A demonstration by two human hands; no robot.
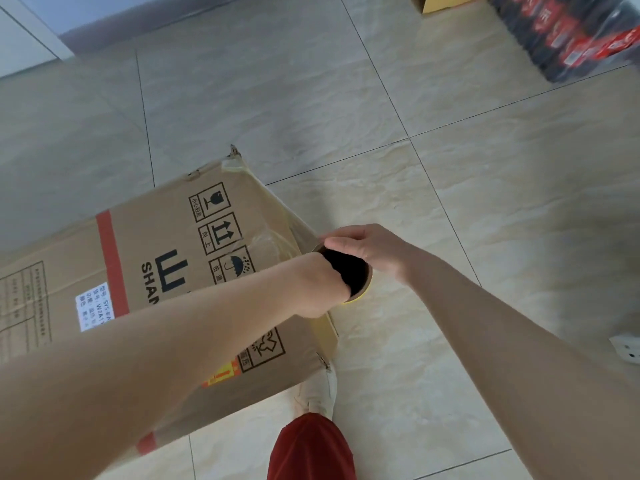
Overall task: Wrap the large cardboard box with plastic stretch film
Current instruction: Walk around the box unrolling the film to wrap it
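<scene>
- The box (156, 244) lies on its side on the floor (450, 202), low and left in your view. Its near end is by your shoe (318, 393).
- Its broad top face is almost all bare cardboard. The handling symbols, the red stripe and the white label show with nothing over them.
- The only plastic on the box is a crinkled clear strip (268, 239) that runs along the right end up to the far corner. I cannot tell whether it is the first of the film or old tape.
- I judge the wrap to be at its very start: at most the film is anchored at this end, and no full turn shows. All the passes round the box are left, and so are cutting the film and pressing down its tail.
- The roll (360, 277) is at the box's right end, just beside the upper edge, with its open core facing you.
- Your left hand (318, 285) reaches into the core. Its fingers are hidden in the dark hollow, so I cannot tell how they are curled.
- Your right hand (370, 251) grips the far rim, fingers (346, 233) over the top and thumb clamped on the edge.
- Well apart, at the far right, a dark shrink-wrapped pack (571, 32) sits on the floor.
</scene>
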